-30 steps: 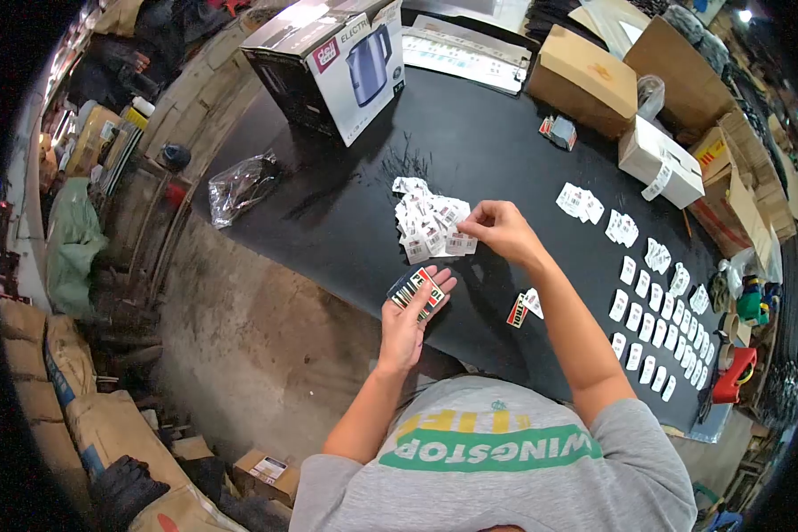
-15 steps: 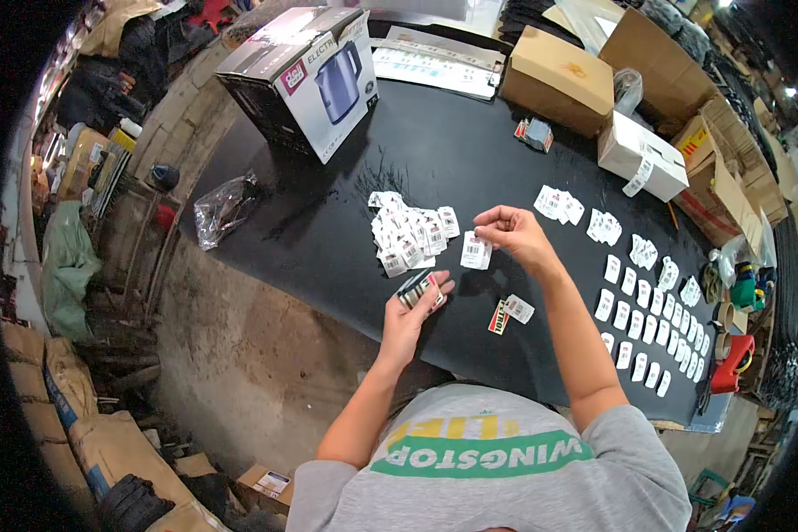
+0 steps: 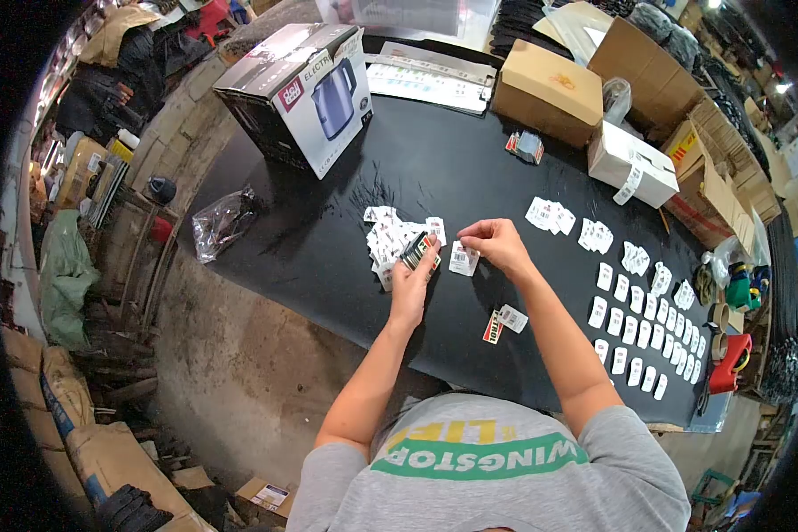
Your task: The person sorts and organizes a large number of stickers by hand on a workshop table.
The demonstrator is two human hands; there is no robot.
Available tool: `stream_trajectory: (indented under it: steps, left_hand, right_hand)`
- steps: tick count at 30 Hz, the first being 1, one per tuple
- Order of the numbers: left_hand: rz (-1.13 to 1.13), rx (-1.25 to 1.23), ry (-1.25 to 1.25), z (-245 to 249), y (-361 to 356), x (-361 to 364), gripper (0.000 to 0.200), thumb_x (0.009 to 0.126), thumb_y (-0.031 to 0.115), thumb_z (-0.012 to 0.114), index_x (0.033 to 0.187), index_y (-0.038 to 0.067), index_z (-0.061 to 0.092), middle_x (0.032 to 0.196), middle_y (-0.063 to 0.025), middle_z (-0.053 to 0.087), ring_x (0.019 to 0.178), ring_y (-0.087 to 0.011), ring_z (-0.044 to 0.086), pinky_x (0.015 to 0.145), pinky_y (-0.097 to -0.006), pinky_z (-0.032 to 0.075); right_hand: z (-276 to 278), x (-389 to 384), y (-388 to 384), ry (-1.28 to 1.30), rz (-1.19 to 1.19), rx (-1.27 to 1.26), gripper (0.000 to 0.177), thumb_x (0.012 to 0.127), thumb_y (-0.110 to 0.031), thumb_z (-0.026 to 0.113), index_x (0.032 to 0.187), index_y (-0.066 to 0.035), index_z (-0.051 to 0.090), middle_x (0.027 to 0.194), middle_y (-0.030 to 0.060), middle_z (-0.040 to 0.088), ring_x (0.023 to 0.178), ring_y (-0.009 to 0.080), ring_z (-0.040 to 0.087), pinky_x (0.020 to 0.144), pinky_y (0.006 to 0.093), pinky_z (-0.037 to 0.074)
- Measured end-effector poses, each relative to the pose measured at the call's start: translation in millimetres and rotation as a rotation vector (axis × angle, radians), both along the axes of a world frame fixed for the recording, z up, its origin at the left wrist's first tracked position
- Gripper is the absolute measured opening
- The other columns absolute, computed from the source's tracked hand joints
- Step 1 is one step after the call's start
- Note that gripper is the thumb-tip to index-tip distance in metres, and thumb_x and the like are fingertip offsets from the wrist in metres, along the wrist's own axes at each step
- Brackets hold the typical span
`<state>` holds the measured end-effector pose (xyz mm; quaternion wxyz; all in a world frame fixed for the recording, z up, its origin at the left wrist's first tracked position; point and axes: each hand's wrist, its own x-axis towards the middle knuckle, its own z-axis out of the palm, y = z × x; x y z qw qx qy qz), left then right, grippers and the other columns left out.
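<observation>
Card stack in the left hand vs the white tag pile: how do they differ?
Colour: the card stack shows dark and red printing; the tag pile is mostly white.
Arrangement: the stack is gathered compactly; the pile is spread loosely, with tags overlapping at mixed angles.
Support: the left hand grips the stack; the pile lies on the black tabletop.
Shared: both are made of small, flat, printed pieces.

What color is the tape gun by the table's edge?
The tape gun is red, as the head view shows.
</observation>
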<state>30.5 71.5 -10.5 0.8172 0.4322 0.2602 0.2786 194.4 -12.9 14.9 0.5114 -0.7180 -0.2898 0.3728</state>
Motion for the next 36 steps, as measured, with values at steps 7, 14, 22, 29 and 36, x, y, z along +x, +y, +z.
stream_trajectory:
  steps: [7, 14, 22, 29, 36]
  left_hand:
    - [0.037, 0.075, 0.006, -1.6, 13.5, -5.8, 0.035, 0.094, 0.014, 0.055, 0.123, -0.007, 0.051, 0.124, -0.0146, 0.057, 0.116, -0.0227, 0.055, 0.098, -0.0322, 0.044]
    - [0.038, 0.071, -0.017, -3.1, 13.6, -8.9, 0.031, 0.093, 0.011, 0.056, 0.118, -0.007, 0.055, 0.118, -0.0159, 0.06, 0.112, -0.024, 0.058, 0.095, -0.0325, 0.047]
    - [0.052, 0.089, -0.019, 2.8, 12.3, -8.4, 0.029, 0.093, 0.012, 0.057, 0.115, -0.007, 0.056, 0.116, -0.0162, 0.062, 0.109, -0.0249, 0.06, 0.092, -0.0345, 0.049]
    - [-0.023, -0.186, 0.031, 46.6, 2.6, -16.2, 0.024, 0.09, 0.012, 0.061, 0.109, -0.001, 0.059, 0.106, -0.0155, 0.066, 0.095, -0.0257, 0.067, 0.077, -0.0326, 0.057]
    - [-0.197, -0.216, -0.126, 74.6, -21.4, -29.5, 0.026, 0.091, 0.011, 0.059, 0.115, 0.001, 0.057, 0.106, -0.0156, 0.066, 0.091, -0.0253, 0.068, 0.072, -0.0324, 0.058]
  right_hand:
    - [10.1, -2.3, 9.6, -0.064, -0.028, 0.088, 0.015, 0.079, -0.01, 0.068, 0.089, 0.001, 0.07, 0.08, 0.0048, 0.068, 0.072, 0.0108, 0.061, 0.068, 0.0249, 0.048]
    - [3.9, 12.3, 25.7, -0.107, -0.084, 0.218, 0.015, 0.078, -0.014, 0.07, 0.085, -0.001, 0.071, 0.079, 0.005, 0.068, 0.073, 0.0107, 0.061, 0.068, 0.0255, 0.048]
    - [31.8, 31.2, 37.7, -0.065, -0.309, 0.488, 0.007, 0.085, -0.007, 0.064, 0.088, 0.0, 0.067, 0.08, 0.005, 0.068, 0.072, 0.0086, 0.062, 0.067, 0.0214, 0.048]
    - [59.7, 0.9, -0.8, 0.038, -0.099, 0.365, 0.012, 0.084, -0.009, 0.065, 0.089, 0.001, 0.064, 0.075, 0.0057, 0.066, 0.068, 0.0112, 0.064, 0.066, 0.0242, 0.049]
    - [49.7, -53.4, -29.2, 0.384, -0.138, 0.388, 0.017, 0.085, -0.016, 0.068, 0.095, -0.002, 0.067, 0.089, 0.0025, 0.067, 0.081, 0.0085, 0.058, 0.077, 0.0228, 0.045]
